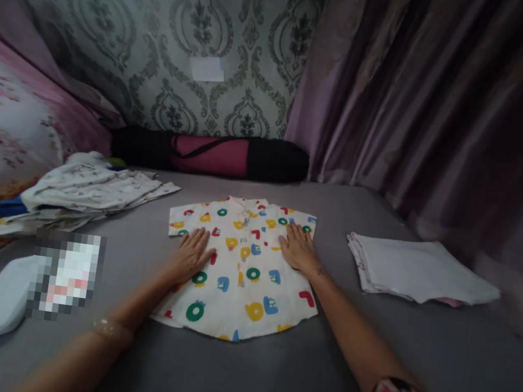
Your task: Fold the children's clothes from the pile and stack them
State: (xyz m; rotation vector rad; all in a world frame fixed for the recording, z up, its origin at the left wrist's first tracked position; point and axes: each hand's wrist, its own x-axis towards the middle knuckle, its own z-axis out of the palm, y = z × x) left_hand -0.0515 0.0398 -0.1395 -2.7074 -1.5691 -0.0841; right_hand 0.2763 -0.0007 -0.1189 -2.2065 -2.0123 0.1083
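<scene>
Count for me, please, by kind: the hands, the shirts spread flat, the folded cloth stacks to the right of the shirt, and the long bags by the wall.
Hands: 2, left hand and right hand
Spread shirt: 1
Folded cloth stack: 1
Long bag: 1
Total: 5

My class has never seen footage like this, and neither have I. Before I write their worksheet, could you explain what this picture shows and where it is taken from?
There is no machine: these are a person's two bare hands, seen in one picture from a camera worn on that person's head, looking forward and down. The left hand and right hand rest flat, palms down, on a short-sleeved patterned shirt spread out on a grey surface; nothing is held in a grip. To the right lies folded white fabric; to the left, a pile of clothes and a white device. At the back, near the wall, lies a long black and maroon bag.
</scene>
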